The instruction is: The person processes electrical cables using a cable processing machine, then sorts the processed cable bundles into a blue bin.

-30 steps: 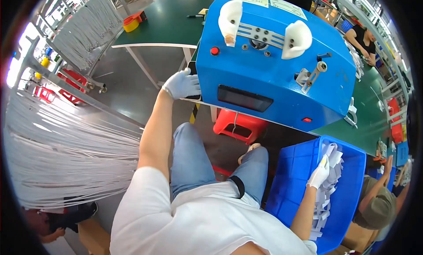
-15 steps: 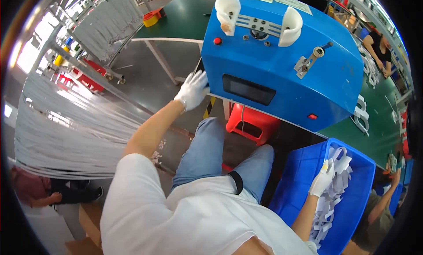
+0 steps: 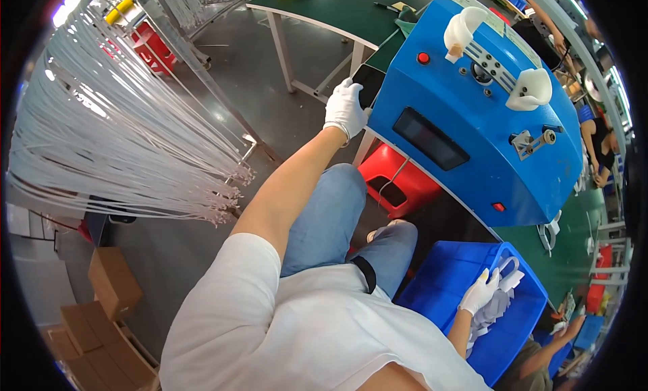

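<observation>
My left hand [image 3: 345, 109], in a white glove, is closed on the edge of a black flat slab [image 3: 368, 82] that looks like a phone, at the table's edge left of the blue machine [image 3: 466, 134]. My right hand [image 3: 480, 293], also gloved in white, is inside the blue bin [image 3: 432, 276]. Its fingers are stretched out and apart, against the pile of white strips [image 3: 496, 306]. A looped white strip [image 3: 511, 275] stands up just beyond its fingertips. The machine carries two white curved holders [image 3: 531, 90], a dark screen [image 3: 430, 138] and red buttons.
A red stool [image 3: 398, 181] stands under the green table [image 3: 331, 13]. To the left hang many long white cords [image 3: 121, 134] on a metal frame. Cardboard boxes [image 3: 113, 283] are on the floor at lower left. Other people work at the right.
The view has turned, so the machine appears farther right. My left hand's fingers have gone from lying flat by the machine to curled on the black slab. The right hand stays in the bin.
</observation>
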